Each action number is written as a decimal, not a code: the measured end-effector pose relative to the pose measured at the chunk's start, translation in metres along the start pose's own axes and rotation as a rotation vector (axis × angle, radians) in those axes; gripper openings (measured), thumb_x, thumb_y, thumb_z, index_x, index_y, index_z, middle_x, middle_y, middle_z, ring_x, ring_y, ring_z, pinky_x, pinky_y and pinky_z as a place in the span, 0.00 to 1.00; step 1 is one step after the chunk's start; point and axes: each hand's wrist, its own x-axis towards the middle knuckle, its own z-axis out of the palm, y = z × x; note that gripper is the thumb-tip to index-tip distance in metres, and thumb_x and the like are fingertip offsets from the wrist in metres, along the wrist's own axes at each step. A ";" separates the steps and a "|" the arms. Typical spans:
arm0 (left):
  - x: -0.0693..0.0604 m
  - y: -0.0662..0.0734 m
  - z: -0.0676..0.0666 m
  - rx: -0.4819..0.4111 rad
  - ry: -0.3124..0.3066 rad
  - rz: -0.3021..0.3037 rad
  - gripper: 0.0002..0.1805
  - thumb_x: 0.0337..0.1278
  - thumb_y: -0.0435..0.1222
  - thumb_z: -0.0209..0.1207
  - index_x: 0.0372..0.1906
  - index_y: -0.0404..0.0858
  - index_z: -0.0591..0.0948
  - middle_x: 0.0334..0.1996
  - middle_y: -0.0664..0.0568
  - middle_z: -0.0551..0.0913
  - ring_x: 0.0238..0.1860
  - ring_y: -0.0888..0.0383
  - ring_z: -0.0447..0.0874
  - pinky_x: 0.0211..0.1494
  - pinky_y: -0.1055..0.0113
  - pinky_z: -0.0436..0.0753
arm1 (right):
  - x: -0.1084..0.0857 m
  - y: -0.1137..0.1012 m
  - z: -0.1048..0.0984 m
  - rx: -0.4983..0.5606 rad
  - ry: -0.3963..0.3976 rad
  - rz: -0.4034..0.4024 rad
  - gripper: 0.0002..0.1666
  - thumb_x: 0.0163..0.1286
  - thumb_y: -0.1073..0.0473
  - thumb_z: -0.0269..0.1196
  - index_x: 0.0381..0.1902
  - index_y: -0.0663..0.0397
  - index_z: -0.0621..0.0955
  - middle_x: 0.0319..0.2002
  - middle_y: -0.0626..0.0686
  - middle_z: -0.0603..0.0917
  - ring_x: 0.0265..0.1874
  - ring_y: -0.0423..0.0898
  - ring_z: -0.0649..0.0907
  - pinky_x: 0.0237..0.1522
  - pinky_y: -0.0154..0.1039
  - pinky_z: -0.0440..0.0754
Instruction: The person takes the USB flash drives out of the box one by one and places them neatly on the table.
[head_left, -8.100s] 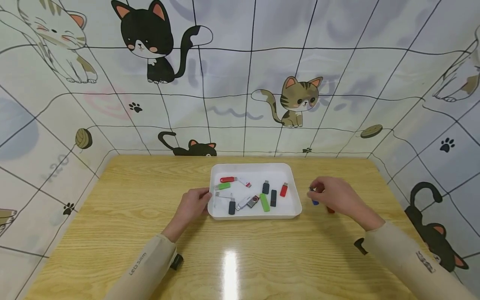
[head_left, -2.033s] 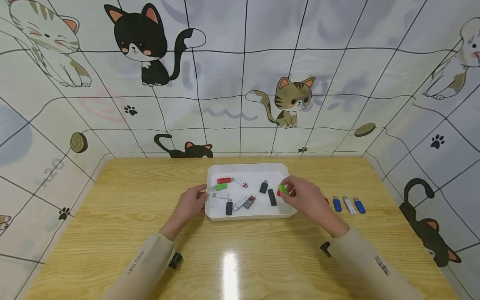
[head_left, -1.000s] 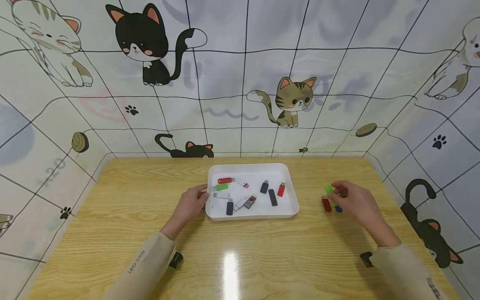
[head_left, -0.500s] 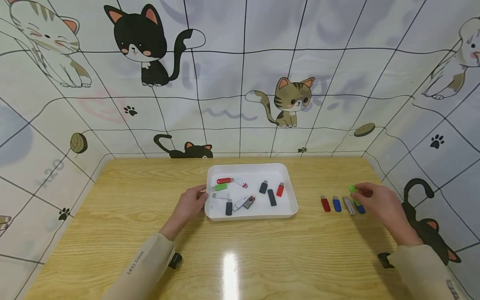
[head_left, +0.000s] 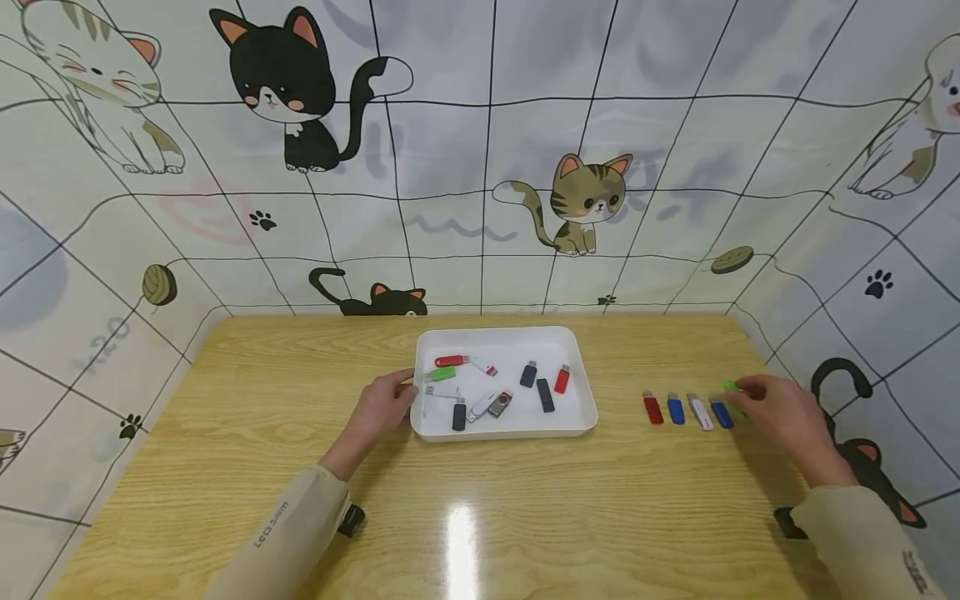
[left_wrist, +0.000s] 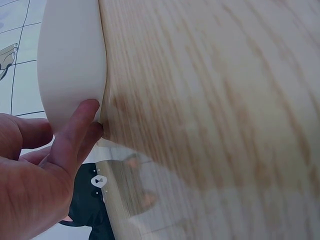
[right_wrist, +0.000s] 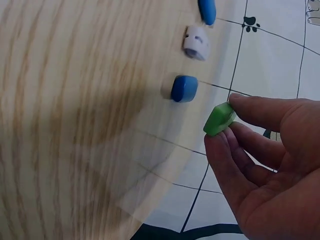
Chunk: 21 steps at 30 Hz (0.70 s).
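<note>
My right hand (head_left: 791,421) pinches a green USB stick (right_wrist: 220,119) between thumb and fingers, at the right end of a row of sticks. That row on the table runs from a red USB stick (head_left: 652,408) through a blue one (head_left: 677,409) and a white one (head_left: 701,413) to a second blue stick (head_left: 722,413). With thumb and fingers, my left hand (head_left: 377,410) grips the left edge of a white tray (head_left: 525,343); the wrist view shows fingers against the tray wall (left_wrist: 75,55). Whether the green stick touches the table is hard to tell.
Inside the tray lie several more USB sticks, among them a red one (head_left: 562,380), a green one (head_left: 442,374) and a black one (head_left: 545,395). The wooden table (head_left: 525,517) meets cat-printed walls (head_left: 450,225) at the back and sides.
My right hand has taken the green stick from the tray and carried it right, past the row of sticks. Earlier it handled a blue stick there. The left hand has stayed at the tray.
</note>
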 end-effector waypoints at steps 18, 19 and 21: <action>0.001 -0.002 0.000 0.007 0.006 0.002 0.25 0.78 0.33 0.53 0.73 0.30 0.72 0.62 0.34 0.81 0.58 0.45 0.84 0.54 0.54 0.87 | 0.014 0.010 0.002 -0.055 -0.064 0.069 0.25 0.72 0.61 0.67 0.53 0.82 0.76 0.44 0.73 0.81 0.36 0.60 0.79 0.34 0.52 0.78; 0.001 -0.003 0.000 0.009 0.006 0.006 0.25 0.78 0.32 0.53 0.73 0.30 0.72 0.62 0.34 0.81 0.58 0.45 0.84 0.53 0.55 0.87 | 0.015 0.011 0.002 -0.060 -0.071 0.063 0.25 0.71 0.61 0.67 0.52 0.82 0.76 0.43 0.73 0.82 0.35 0.60 0.79 0.33 0.51 0.78; 0.002 -0.003 0.000 0.006 0.004 0.013 0.24 0.78 0.32 0.53 0.73 0.29 0.72 0.61 0.33 0.81 0.58 0.45 0.85 0.52 0.55 0.88 | 0.016 0.013 0.002 -0.064 -0.086 0.053 0.24 0.71 0.61 0.67 0.51 0.82 0.77 0.41 0.71 0.82 0.34 0.58 0.79 0.32 0.49 0.77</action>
